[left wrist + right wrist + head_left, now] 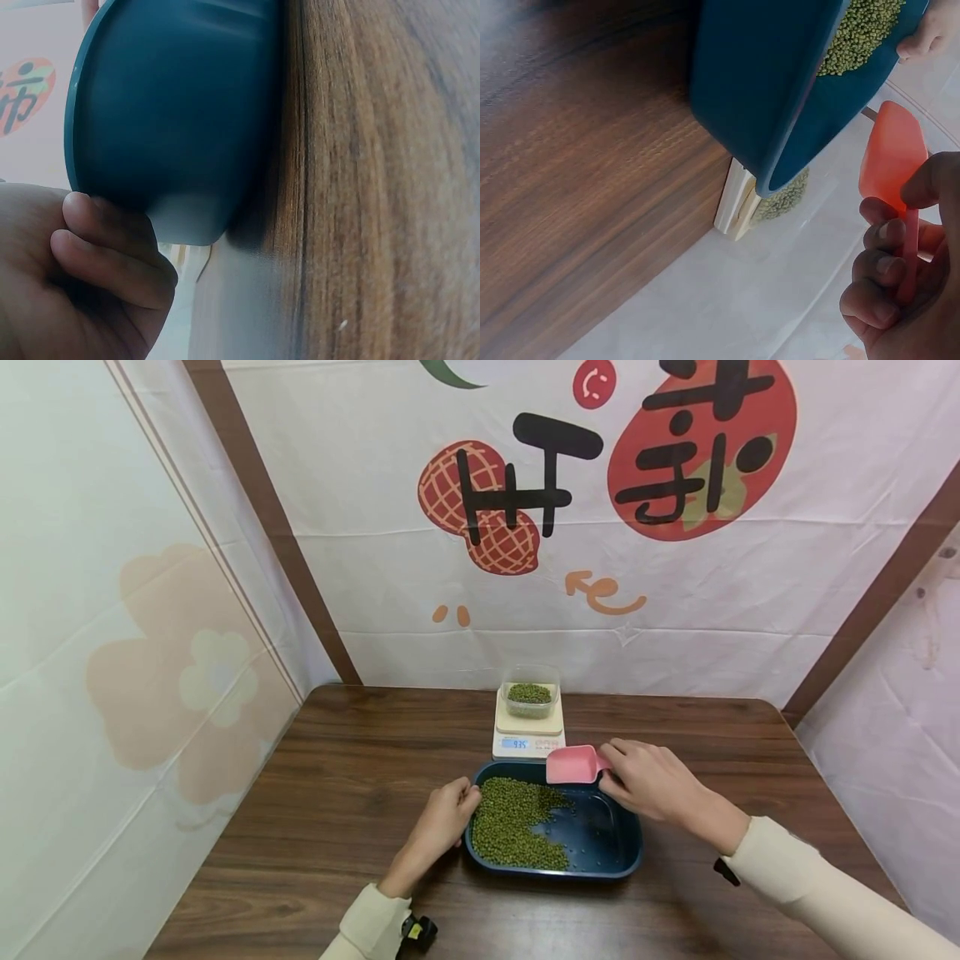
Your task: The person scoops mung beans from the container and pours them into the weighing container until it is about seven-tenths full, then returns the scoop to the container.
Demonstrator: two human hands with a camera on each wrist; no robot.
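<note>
Left hand gripping basin at left edge; right hand grips pink scoop. Tug could spill mung beans.

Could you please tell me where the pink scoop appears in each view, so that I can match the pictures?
Head: the pink scoop is right of centre, below mid-height, held in the right hand.
Left wrist: it is not in this picture.
Right wrist: it is toward the right edge, around mid-height, held by its handle.
Shared landmark: the dark blue tray, which shows in all three views.
</note>
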